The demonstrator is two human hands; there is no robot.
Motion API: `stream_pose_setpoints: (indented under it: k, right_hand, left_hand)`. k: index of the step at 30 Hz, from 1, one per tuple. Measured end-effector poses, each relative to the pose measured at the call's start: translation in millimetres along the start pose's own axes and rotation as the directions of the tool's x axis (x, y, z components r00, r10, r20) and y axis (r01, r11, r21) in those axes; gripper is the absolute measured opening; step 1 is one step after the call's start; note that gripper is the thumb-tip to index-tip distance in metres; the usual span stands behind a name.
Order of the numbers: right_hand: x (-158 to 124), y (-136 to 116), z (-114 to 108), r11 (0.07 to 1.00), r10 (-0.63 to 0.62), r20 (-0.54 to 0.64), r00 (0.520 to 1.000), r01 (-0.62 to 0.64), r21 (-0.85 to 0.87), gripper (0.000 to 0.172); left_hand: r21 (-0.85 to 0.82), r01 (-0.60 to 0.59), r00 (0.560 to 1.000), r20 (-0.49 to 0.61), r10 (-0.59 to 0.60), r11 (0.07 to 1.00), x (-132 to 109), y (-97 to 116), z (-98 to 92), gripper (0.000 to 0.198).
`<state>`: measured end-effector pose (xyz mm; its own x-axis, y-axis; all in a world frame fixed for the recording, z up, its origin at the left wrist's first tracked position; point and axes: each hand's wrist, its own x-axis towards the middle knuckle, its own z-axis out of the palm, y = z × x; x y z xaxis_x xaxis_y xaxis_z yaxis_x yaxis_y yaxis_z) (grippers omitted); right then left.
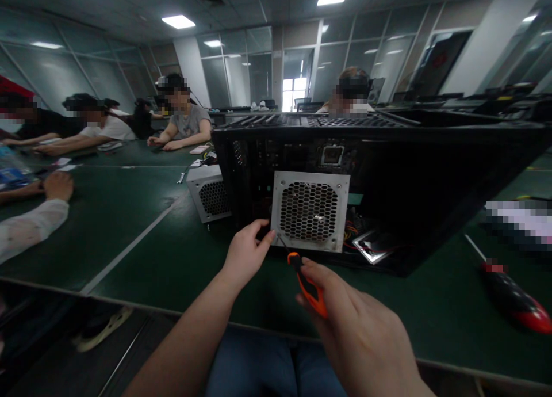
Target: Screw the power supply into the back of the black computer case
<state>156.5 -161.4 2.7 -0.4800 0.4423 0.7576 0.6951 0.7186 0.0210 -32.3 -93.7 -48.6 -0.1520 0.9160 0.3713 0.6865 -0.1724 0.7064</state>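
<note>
A power supply unit [310, 244] with a honeycomb grille stands at the open side of a black computer case [379, 133]. Thumb and fingers of my left hand [246, 252] pinch its lower left edge. My right hand [357, 310] is closed around an orange and black screwdriver [317, 299]. The screwdriver's thin shaft points up and left, with its tip at the screw hole in the unit's lower left corner. Whether a screw sits there is too small to tell.
Another power supply unit [202, 210] stands left of the case. A red and black screwdriver [513, 293] lies at the right on the green table [142, 224]. A silver metal part [373, 250] and wires lie low in the case. A person's forearm [37, 221] rests at the left.
</note>
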Motion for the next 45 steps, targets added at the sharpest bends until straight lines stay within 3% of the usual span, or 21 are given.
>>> stream_pose_setpoints:
  k: [12,19,25,29,36,45]
  right_hand:
    - [1.5,-7.0,3.6,0.996,0.069,-0.049,0.996,-0.072,-0.046,0.029]
    - [-1.6,-0.7,7.3,0.973,0.207,-0.128,0.97,-0.218,-0.078,0.032]
    - [-6.2,0.5,21.2,0.989,0.067,-0.192,0.979,-0.039,0.146,0.015]
    - [-4.6,0.4,22.1,0.98,-0.048,-0.181,0.982,0.081,0.183,0.01]
    - [4.9,-2.1,0.2,0.991,-0.112,0.052,0.992,0.108,0.074,0.03]
    - [8.8,1.3,-1.9,0.997,-0.063,-0.013,0.998,0.062,-0.034,0.03]
  left_hand:
    - [-0.004,0.023,1.0,0.014,-0.023,1.0,0.9,0.7,-0.4,0.03]
    - [-0.01,0.026,1.0,0.015,-0.026,1.0,0.4,1.2,-0.7,0.031]
    - [-0.025,0.024,1.0,0.018,-0.024,0.999,0.5,-0.3,0.2,0.032]
    - [-0.019,0.012,1.0,0.015,-0.012,1.0,0.5,-0.7,0.3,0.032]
    - [-0.009,0.001,1.0,0.004,-0.001,1.0,0.2,0.4,-0.5,0.031]
    - [-0.014,0.024,1.0,0.004,-0.024,1.0,0.0,0.3,0.8,0.031]
